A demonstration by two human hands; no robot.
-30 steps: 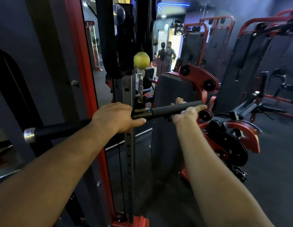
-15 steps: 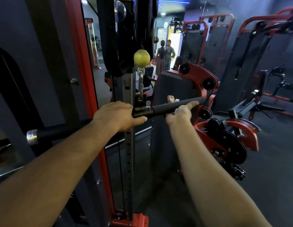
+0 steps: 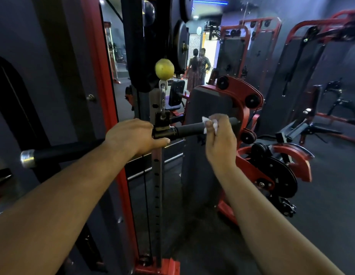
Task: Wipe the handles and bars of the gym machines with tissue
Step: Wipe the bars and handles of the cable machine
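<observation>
Since the earlier frame the right hand [image 3: 219,135] has slid back toward the outer end of the bar's black grip [image 3: 190,129], and its palm now turns upward so the white tissue [image 3: 210,125] shows.

Nearest, both forearms reach forward. The left hand [image 3: 133,135] clenches round the bar [image 3: 59,151] just left of the centre swivel block [image 3: 162,124], steadying it; its fingers wrap over the top. The right fingers [image 3: 220,119] curl over the grip, pinching the tissue against it. Beyond them, only a short black stub of grip and its end remain uncovered.

The bar hangs from a carabiner [image 3: 163,100] below a yellow ball stop [image 3: 164,68], so I judge it may swing or tip if the left hand loosens. The tissue looks small and crumpled; it could tear or slip out on the rough grip.

Just behind the right fingers stands a dark padded panel [image 3: 208,108] with a red frame [image 3: 242,96], leaving little room past the bar's end. Left of the left fingers the bar runs freely to its silver cap [image 3: 27,158]. Far off, two people [image 3: 198,66] stand by a lit doorway.
</observation>
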